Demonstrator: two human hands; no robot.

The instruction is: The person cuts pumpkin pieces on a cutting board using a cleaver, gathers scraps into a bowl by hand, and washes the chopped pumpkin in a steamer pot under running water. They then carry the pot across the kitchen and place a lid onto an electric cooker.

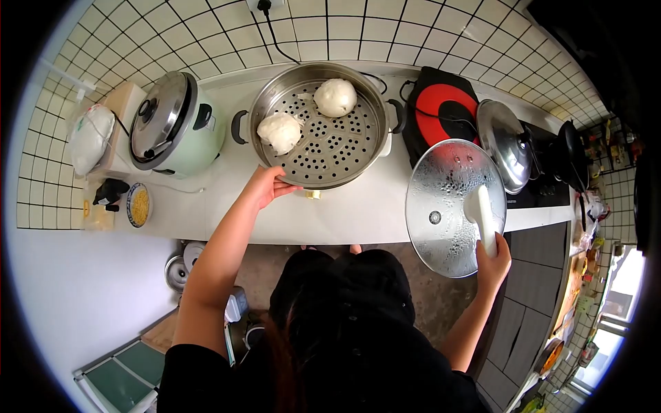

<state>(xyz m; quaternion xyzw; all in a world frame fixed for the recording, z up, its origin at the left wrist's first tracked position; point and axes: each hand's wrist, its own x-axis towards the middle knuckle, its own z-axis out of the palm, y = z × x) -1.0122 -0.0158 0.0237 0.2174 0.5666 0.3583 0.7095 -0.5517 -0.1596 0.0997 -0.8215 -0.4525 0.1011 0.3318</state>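
Note:
A round metal steamer (323, 172) with a perforated floor stands on the counter. Two pale steamed buns rest inside, one bun (335, 98) at the back right and the other bun (280, 133) at the front left. My left hand (267, 186) is at the steamer's near-left rim, thumb over the edge and fingers along the outside, pinching it. My right hand (494, 260) is closed around the white handle of a glass lid (441, 186). The lid is tilted at the counter's front edge, right of the steamer, its glass covered in water drops.
On the left stand a green rice cooker (186, 127) and a patterned bowl (139, 205) of yellow food. To the right lie a red-and-black induction cooker (444, 107), a metal domed lid (504, 144) and a black stove (544, 196). A tiled wall (330, 27) runs behind the counter (206, 220).

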